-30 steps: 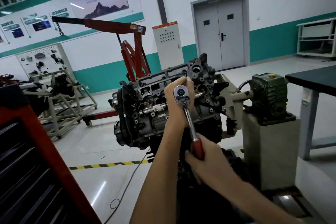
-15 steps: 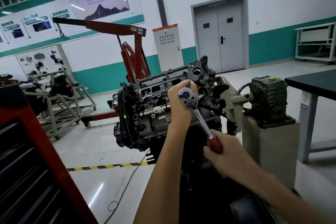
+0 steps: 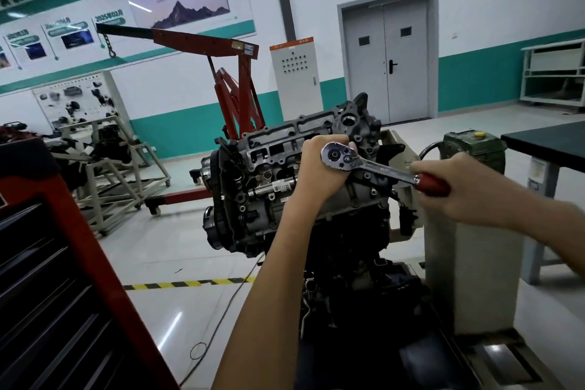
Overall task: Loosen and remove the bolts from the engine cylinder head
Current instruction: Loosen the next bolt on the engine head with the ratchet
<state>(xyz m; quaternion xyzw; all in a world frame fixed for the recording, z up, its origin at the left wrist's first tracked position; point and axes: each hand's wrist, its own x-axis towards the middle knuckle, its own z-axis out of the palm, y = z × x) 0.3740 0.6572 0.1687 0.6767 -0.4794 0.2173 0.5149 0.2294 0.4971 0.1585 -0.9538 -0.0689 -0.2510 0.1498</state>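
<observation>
Two hands are on the ratchet wrench (image 3: 373,169): the left hand (image 3: 319,168) is curled behind its drive head, against the engine cylinder head (image 3: 275,149), and the right hand (image 3: 459,190) is closed round the red handle (image 3: 432,184). The wrench's long axis runs from the drive head at upper left down-right to the handle. The bolt is hidden behind the drive head; it is judged to lie left of the right hand, nearest the left. The cylinder head's long axis rises to the right, its open face towards the camera.
</observation>
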